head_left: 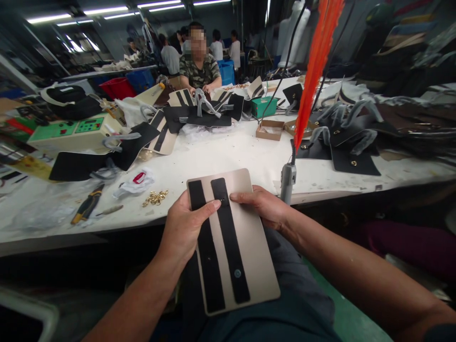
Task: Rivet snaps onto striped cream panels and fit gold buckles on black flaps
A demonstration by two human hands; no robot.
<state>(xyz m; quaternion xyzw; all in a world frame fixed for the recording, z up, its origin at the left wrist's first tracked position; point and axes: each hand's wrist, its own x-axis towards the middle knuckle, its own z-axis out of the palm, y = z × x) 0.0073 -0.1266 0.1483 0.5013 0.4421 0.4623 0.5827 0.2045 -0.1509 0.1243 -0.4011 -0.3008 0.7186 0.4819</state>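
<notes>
A beige panel with two black strips (258, 242) is held over my lap, tilted toward me. My left hand (183, 221) grips its left edge, the thumb lying across the strips near a small fitting. On the right edge, my right hand (265, 204) holds the panel with its thumb on the face and its fingers hidden behind. A round metal snap (237, 273) sits low on the right black strip. Small gold rings (155, 198) lie in a pile on the table to the left, beside black-and-yellow pliers (88, 204).
The white table (235, 147) carries black panels with wrapped handles (351, 137), a small cardboard box (270, 130) and a green box (264, 107). A grey-tipped tool (288, 180) hangs with orange strands (313, 71) at the near edge. A co-worker (199, 66) sits opposite. A control box (76, 130) stands left.
</notes>
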